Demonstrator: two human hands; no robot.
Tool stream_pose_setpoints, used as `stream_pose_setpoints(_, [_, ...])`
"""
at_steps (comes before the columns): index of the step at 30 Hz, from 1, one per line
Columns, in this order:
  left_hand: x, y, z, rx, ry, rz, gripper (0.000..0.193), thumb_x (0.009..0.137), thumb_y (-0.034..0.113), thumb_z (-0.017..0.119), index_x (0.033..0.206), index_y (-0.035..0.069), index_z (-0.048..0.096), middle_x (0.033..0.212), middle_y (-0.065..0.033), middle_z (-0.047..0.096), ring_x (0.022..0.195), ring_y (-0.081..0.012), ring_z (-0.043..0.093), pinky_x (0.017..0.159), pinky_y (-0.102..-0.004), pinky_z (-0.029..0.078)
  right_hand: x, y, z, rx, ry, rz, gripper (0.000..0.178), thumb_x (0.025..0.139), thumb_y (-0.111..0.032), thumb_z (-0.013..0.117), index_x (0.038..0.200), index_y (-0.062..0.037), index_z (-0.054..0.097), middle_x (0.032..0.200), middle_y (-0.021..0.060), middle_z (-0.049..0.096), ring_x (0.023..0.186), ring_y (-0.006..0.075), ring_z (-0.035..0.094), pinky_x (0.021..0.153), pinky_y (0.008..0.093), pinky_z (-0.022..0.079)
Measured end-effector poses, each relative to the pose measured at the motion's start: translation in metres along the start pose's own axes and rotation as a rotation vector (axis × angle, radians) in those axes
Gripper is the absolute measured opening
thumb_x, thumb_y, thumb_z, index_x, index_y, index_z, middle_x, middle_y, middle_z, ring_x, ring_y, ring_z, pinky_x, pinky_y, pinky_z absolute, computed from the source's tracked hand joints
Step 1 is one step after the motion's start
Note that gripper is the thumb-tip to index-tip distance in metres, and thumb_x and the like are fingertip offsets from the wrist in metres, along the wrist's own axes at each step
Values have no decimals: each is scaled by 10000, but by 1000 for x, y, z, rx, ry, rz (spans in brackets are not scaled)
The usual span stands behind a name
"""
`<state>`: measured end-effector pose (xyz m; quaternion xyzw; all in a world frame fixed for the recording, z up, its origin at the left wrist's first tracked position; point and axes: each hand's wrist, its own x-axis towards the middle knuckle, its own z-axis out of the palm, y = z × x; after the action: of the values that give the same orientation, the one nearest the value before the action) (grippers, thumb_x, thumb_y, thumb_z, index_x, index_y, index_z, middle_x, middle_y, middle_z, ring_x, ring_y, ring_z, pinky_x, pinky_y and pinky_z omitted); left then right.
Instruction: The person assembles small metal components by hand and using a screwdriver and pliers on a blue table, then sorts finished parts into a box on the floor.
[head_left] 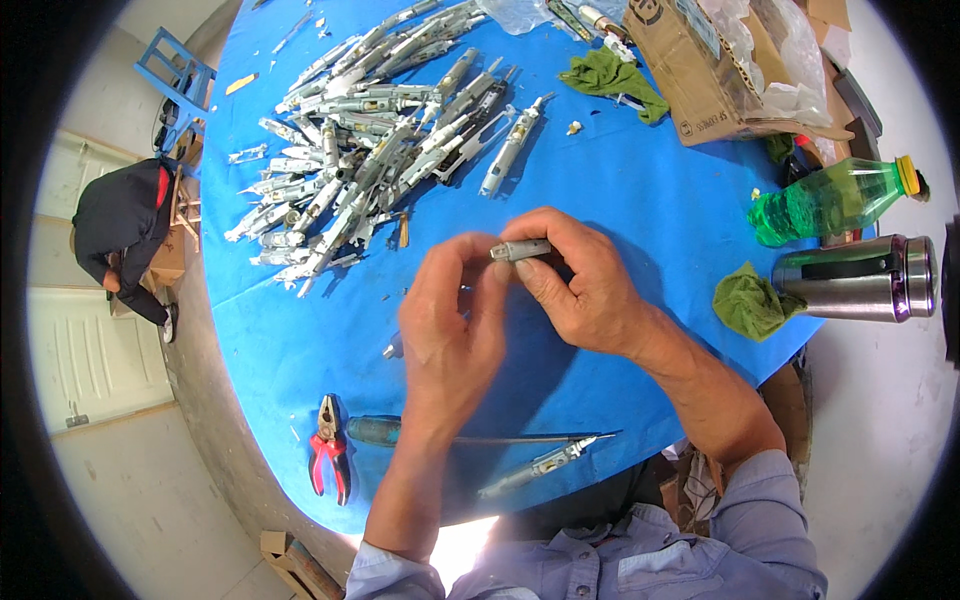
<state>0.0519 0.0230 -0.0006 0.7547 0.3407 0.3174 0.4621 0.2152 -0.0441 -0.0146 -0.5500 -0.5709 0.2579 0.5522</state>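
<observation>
Gripping a grey cylindrical part above the blue-covered desk, the right hand was closed; the blurred left hand adjoined the part's end, grip indeterminable. Dark printing marked the cardboard box.

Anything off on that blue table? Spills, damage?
No visible spill. The pen-like gray parts lie in a jumbled heap at upper left, with loose bits nearby. The cardboard box at upper right looks ragged along its open edge. The gray piece in the right hand is too small to judge for damage.
</observation>
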Motion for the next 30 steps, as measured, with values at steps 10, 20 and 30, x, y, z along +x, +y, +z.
stream_pose_setpoints(10, [0,0,0,-56,0,-30,226,1075,166,640,1215,-9,613,998,-42,673,811,-79,628,655,-233,535,1,-2,-1,13,16,39,180,976,-45,682,1145,-13,628,939,127,702,799,228,720,676,345,562])
stream_pose_setpoints(20, [0,5,1,36,26,30,195,1061,113,649,1209,-12,624,988,-47,675,800,-80,630,651,-233,533,1,2,2,-1,60,-40,195,960,-29,692,1143,-8,629,988,133,684,806,253,715,683,355,564])
stream_pose_setpoints(30, [0,8,2,-159,36,-80,262,1028,119,703,1249,-6,642,1044,-49,706,828,-85,654,674,-231,551,2,0,-1,19,48,-1,227,965,-21,692,1185,-7,639,1015,128,698,841,223,728,694,329,581])
